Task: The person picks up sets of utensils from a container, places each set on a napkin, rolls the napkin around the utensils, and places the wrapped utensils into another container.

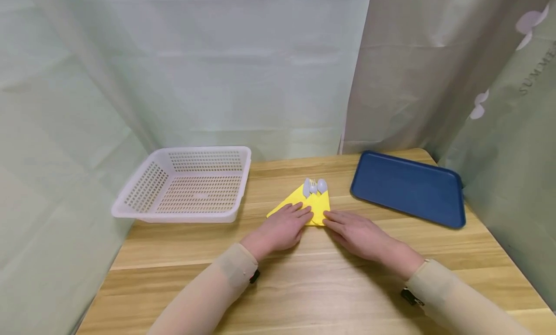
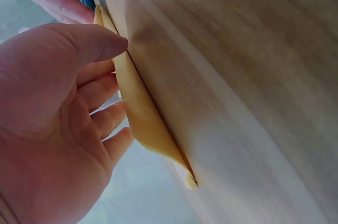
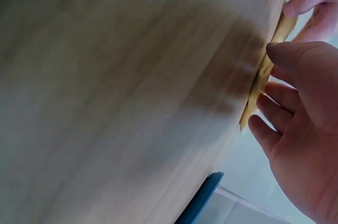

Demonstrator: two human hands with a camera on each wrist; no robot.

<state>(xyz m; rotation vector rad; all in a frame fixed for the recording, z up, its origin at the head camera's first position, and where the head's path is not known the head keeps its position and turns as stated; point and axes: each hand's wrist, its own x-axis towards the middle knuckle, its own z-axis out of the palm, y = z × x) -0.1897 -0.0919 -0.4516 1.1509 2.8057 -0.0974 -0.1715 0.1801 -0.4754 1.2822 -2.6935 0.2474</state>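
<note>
A folded yellow napkin [image 1: 320, 208] lies mid-table, with a pale knife [image 1: 306, 188], fork [image 1: 313, 187] and spoon [image 1: 322, 186] side by side. Their heads stick out at its far end; their handles are hidden in the folds. My left hand [image 1: 284, 225] rests on the near left part of the napkin, fingers extended. At the near right edge my right hand [image 1: 358, 232] touches the napkin with its fingertips. Both wrist views show the left thumb [image 2: 105, 44] and right thumb [image 3: 288, 52] along the napkin's near side, low over the wood.
To the left stands a white perforated plastic basket [image 1: 219, 218]. A blue rectangular tray [image 1: 408, 188] lies at the back right of the wooden table [image 1: 321, 286]. Pale curtains [image 1: 234, 74] hang close behind the table and along both sides.
</note>
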